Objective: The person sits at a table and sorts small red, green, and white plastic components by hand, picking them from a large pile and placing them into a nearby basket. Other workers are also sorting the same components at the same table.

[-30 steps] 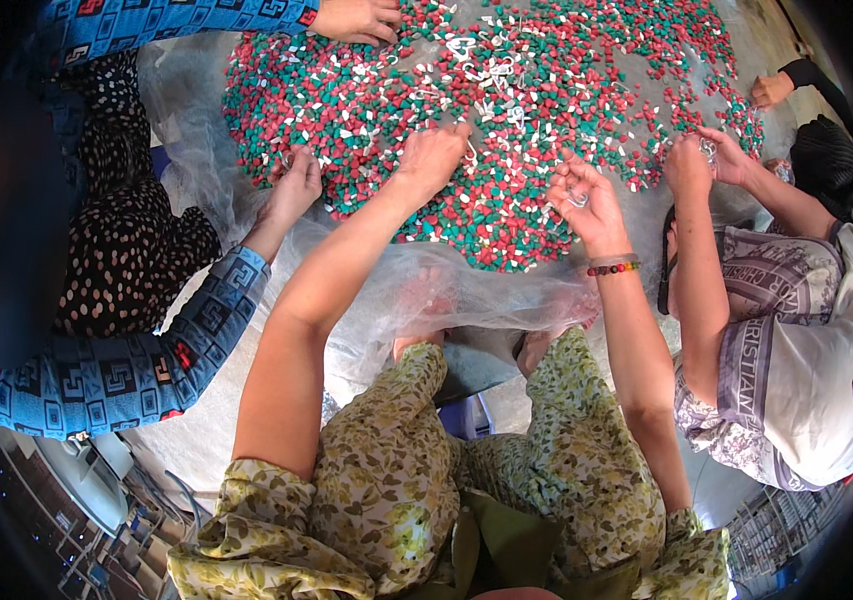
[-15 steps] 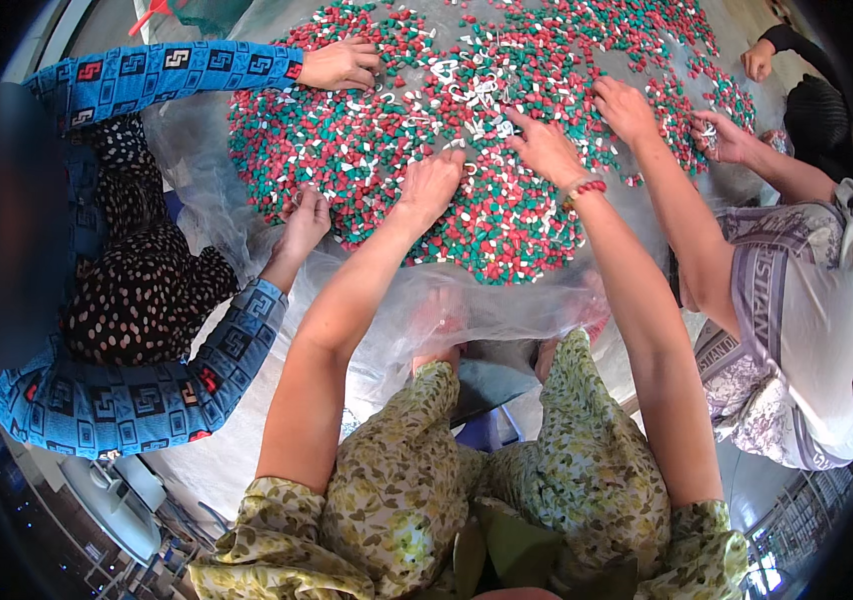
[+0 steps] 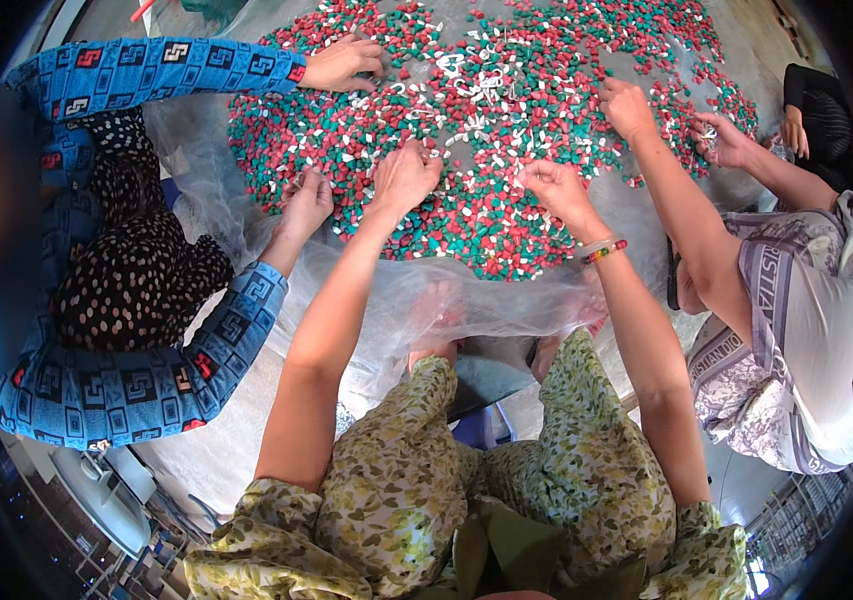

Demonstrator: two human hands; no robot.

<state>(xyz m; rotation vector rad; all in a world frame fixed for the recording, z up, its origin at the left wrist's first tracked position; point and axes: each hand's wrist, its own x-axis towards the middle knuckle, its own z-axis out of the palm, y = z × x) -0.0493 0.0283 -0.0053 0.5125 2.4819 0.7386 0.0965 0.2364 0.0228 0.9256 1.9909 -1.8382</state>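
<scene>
Small red, green and white pieces (image 3: 507, 240) lie in a broad, loose spread in front of me. Near its middle is a cluster of white hook-shaped pieces (image 3: 487, 85). My left hand (image 3: 404, 182) is over the near left part of the spread, fingers curled and thumb and fingertips together. What they hold, if anything, is hidden. My right hand (image 3: 559, 190), with a beaded bracelet (image 3: 604, 250) at its wrist, hovers over the near right part. Its thumb and forefinger are pinched; a pale speck shows at the tips, too small to name.
A thin clear plastic sheet (image 3: 347, 290) runs under the pieces and hangs toward my knees. At left, a person's blue patterned sleeve (image 3: 162, 75) reaches across. At right, a co-worker's hands (image 3: 632, 110) work among the pieces; a dark-sleeved person's hand (image 3: 795, 130) is beyond.
My right hand has drawn back toward me from the white cluster, its fingers now pinched. My left hand has shifted a little left. The dark-sleeved person's hand at far right has dropped lower.
</scene>
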